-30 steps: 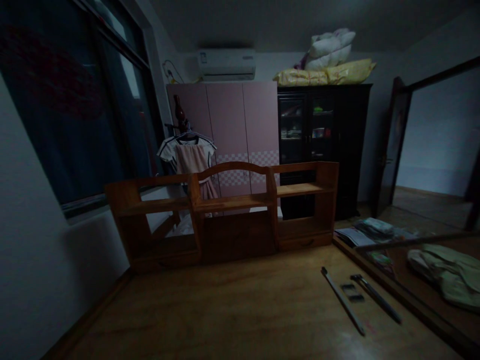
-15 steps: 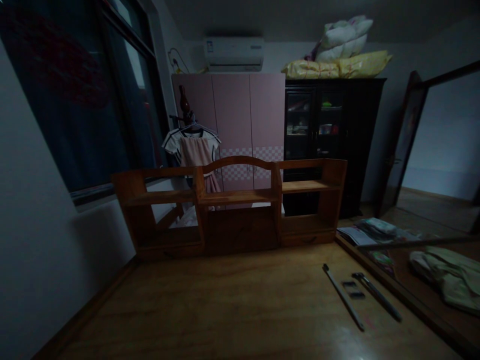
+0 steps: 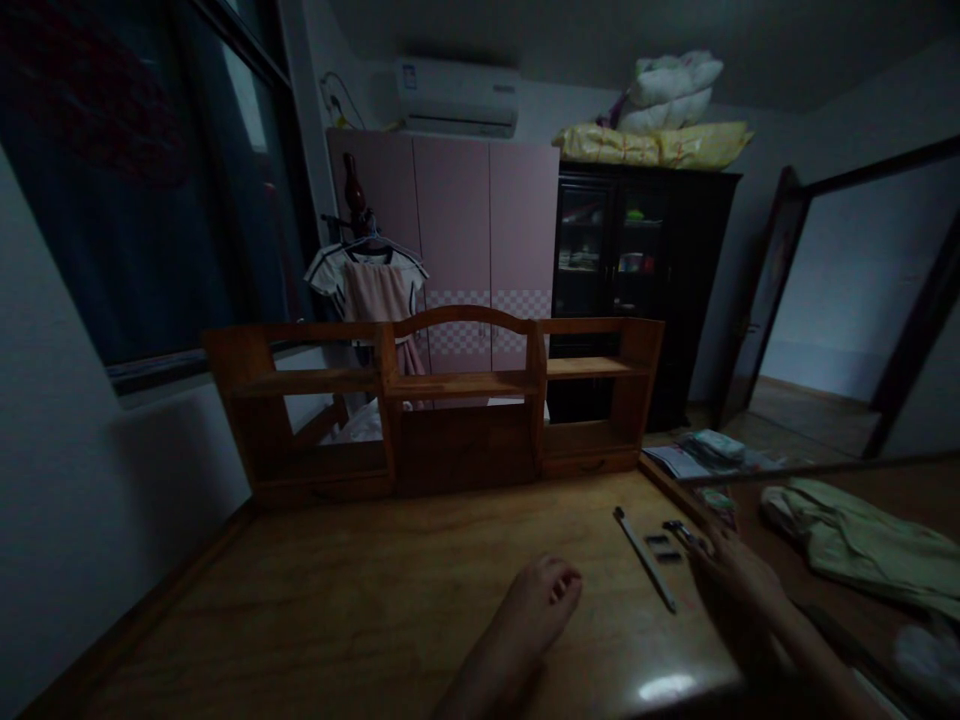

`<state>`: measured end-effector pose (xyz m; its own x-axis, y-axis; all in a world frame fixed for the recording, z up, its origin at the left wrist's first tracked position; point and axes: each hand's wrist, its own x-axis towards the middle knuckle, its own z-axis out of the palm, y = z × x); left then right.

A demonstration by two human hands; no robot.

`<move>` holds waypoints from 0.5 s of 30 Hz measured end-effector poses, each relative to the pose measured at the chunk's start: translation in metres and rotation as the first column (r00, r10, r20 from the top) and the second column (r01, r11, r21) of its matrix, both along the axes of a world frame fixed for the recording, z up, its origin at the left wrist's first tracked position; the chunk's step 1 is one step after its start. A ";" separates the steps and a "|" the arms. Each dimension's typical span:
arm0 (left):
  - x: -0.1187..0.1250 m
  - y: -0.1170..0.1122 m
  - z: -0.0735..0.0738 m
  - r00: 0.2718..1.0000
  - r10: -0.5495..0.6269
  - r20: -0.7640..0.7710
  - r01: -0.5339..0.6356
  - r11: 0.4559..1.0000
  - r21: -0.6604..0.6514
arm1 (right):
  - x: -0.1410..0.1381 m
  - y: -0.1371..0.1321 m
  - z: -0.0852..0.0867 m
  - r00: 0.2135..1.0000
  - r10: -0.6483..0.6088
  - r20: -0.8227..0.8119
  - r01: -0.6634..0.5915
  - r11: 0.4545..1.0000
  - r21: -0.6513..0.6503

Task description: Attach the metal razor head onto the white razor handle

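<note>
My left hand (image 3: 536,605) is over the middle right of the wooden tabletop (image 3: 360,600), its fingers loosely curled in and nothing visible in them. Farther right, my right hand (image 3: 731,565) is stretched out over the handle of a slim tool with a dark T-shaped head (image 3: 679,530). That hand hides most of the handle; its fingers look extended, and a firm grip does not show. Just left of it lie small dark rectangular pieces (image 3: 662,548) and a long thin grey bar (image 3: 645,555) with a dark end. Both lie flat, apart from my hands.
A wooden shelf unit (image 3: 465,385) spans the table's far side. Past the raised right edge are a pale green cloth (image 3: 862,545) and papers (image 3: 679,462). A wall (image 3: 150,480) borders the left. Wardrobes and a doorway stand behind in dim light.
Both my hands have come into view from below, the right one reaching over the T-headed tool. The view has shifted a little to the right; the tools appear to lie as before.
</note>
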<state>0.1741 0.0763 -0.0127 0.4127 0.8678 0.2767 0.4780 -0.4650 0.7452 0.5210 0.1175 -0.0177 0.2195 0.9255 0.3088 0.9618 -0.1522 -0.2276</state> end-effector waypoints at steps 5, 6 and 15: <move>0.019 0.017 -0.028 0.999 0.026 0.027 -0.025 1.000 -0.015 | 0.000 0.021 -0.023 0.980 0.165 -0.108 -0.174 0.981 -0.080; 0.019 0.018 -0.033 0.999 0.039 0.030 -0.038 0.999 -0.027 | -0.005 0.024 -0.029 0.974 0.199 -0.112 -0.208 0.975 -0.075; 0.004 0.007 -0.049 0.956 0.258 -0.141 -0.251 0.966 0.069 | -0.142 0.031 -0.061 0.927 0.329 -0.183 -0.350 0.931 -0.102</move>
<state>0.1781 0.0830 -0.0616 0.2194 0.9360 0.2751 0.6885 -0.3484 0.6361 0.3789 0.1486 -0.0792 -0.0784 0.9827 0.1677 0.9133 0.1383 -0.3830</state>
